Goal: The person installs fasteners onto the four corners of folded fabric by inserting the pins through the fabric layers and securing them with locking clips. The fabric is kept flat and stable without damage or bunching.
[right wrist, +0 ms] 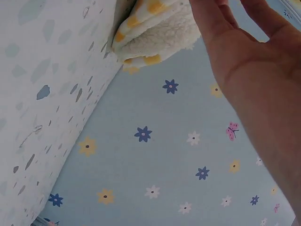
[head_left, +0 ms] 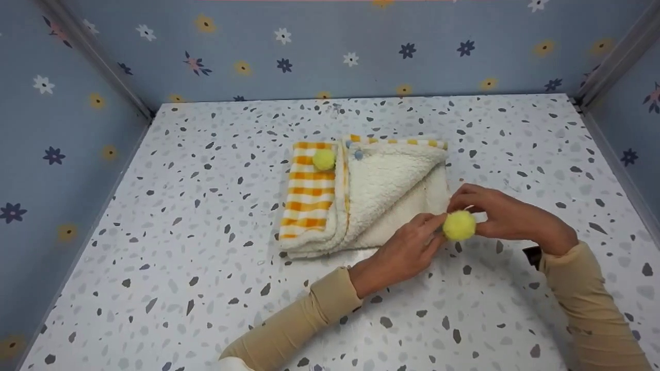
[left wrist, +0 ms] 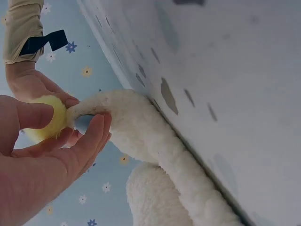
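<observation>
A folded fleece-lined cloth (head_left: 384,193), white plush inside and orange-and-white check outside, lies on the speckled table. My left hand (head_left: 412,245) pinches its near right corner. In the left wrist view, the thumb of that left hand (left wrist: 51,160) lies against a yellow pom-pom (left wrist: 54,117), and its fingers are at a blue button (left wrist: 84,123) on the plush edge. From the right, my right hand (head_left: 508,216) pinches the same corner, beside the pom-pom (head_left: 459,225). A second yellow pom-pom (head_left: 324,159) rests on the checked part, and two blue buttons (head_left: 359,154) show near the top fold.
The speckled white tabletop (head_left: 206,232) extends around the cloth. Blue flowered panels (head_left: 319,46) stand behind it and on both sides, with grey metal strips (head_left: 98,56) at the corners. A dark strap (left wrist: 44,44) sits at the right sleeve.
</observation>
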The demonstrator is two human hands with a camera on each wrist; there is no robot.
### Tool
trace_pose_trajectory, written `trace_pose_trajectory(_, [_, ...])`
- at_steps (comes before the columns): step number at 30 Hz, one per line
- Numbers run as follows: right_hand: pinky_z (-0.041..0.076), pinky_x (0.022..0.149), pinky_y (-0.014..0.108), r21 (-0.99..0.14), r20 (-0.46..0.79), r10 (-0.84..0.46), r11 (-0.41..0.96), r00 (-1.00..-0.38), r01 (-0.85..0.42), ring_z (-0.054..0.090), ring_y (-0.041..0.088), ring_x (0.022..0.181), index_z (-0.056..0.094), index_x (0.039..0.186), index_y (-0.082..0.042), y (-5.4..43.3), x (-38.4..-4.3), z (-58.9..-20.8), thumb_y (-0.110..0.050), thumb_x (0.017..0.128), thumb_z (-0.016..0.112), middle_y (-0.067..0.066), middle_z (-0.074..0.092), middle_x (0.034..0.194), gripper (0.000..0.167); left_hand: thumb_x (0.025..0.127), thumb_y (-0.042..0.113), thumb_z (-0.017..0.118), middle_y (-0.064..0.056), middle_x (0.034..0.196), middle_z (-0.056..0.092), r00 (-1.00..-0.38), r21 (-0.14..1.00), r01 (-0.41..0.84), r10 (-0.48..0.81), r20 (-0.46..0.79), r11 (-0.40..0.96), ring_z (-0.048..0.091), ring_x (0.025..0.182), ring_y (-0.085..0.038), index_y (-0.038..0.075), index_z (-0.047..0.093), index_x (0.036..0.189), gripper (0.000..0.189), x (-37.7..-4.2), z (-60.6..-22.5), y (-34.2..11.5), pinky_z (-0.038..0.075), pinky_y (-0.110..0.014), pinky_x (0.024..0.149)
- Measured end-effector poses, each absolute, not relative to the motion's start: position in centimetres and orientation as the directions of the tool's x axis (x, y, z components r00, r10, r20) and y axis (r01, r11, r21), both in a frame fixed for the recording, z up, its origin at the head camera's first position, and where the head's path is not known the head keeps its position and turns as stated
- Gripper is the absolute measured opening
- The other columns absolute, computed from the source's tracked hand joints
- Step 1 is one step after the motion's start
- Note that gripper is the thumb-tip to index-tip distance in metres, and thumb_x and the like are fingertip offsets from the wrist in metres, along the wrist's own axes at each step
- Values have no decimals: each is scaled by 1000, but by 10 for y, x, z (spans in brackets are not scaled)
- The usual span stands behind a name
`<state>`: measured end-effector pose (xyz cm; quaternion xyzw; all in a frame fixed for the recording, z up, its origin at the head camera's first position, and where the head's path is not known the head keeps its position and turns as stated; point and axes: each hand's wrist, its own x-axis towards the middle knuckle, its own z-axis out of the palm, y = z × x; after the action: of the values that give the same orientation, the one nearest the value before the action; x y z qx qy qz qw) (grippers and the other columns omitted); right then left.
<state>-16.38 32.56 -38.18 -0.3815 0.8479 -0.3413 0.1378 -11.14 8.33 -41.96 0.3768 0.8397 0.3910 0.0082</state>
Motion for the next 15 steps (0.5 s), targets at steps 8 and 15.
trace_pose_trajectory(8, [55, 94, 41, -700, -155, -747, 545, -646, -461, 62, 15, 106, 70, 108, -12, 328, -166, -386, -6, 91, 79, 1, 62, 108, 20, 112, 12, 36, -18, 127, 54, -594, 531, 733, 781, 195, 425, 58, 108, -18, -1, 45, 142, 34, -104, -425, 85, 47, -23, 97])
trace_pose_trajectory(15, [54, 91, 48, -619, -194, -749, 595, -633, -513, 63, 26, 104, 71, 107, -9, 329, -167, -387, 5, 89, 76, 0, 64, 108, 24, 111, 18, 44, -22, 145, 49, -571, 515, 729, 816, 94, 451, 50, 134, -26, 3, 48, 144, 36, -103, -423, 83, 39, -30, 112])
